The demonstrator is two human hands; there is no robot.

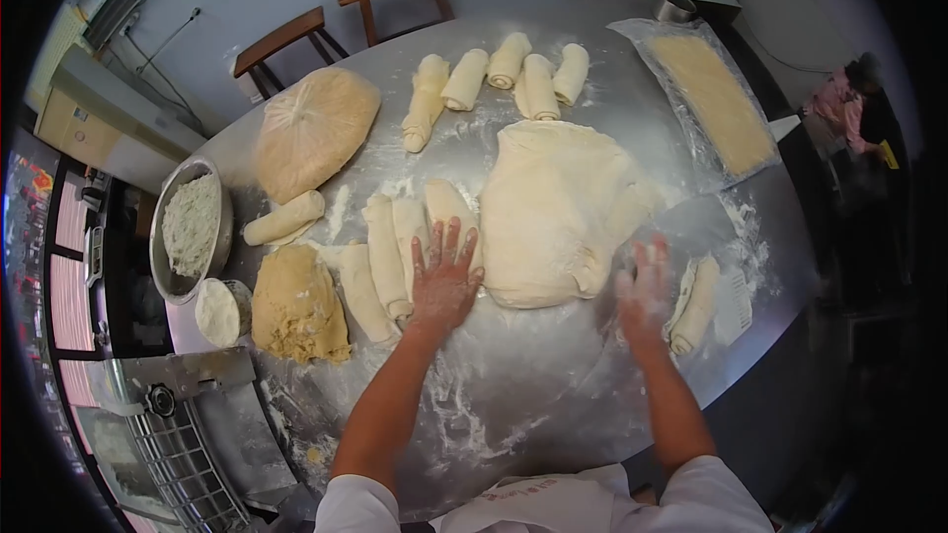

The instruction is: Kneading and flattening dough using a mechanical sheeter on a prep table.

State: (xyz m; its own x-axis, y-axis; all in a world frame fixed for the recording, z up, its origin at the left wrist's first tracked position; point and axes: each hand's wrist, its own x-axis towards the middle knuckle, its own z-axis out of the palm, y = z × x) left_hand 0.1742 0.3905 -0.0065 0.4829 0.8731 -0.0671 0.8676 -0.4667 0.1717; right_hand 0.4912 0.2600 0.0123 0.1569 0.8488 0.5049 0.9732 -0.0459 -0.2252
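Note:
My left hand [444,277], floury with fingers spread, lies on a rolled dough log [448,203] at the right end of a group of several logs [385,255]. Just right of it spreads a large, pale slab of dough [552,215] on the floured metal table [503,392]. My right hand [643,285] is blurred, at the slab's lower right edge; no object shows in it, and whether it touches the table I cannot tell. A single dough roll [695,305] lies right of that hand, beside a translucent scraper-like sheet [733,303].
Left stand a bowl of white crumbly filling [224,237], a flour tub [241,307], yellowish dough [296,303], plastic-wrapped dough [318,129] and a roller machine [181,444]. More rolls [509,63] lie at the back; a wrapped slab [711,104] back right. Another person [844,107] is far right.

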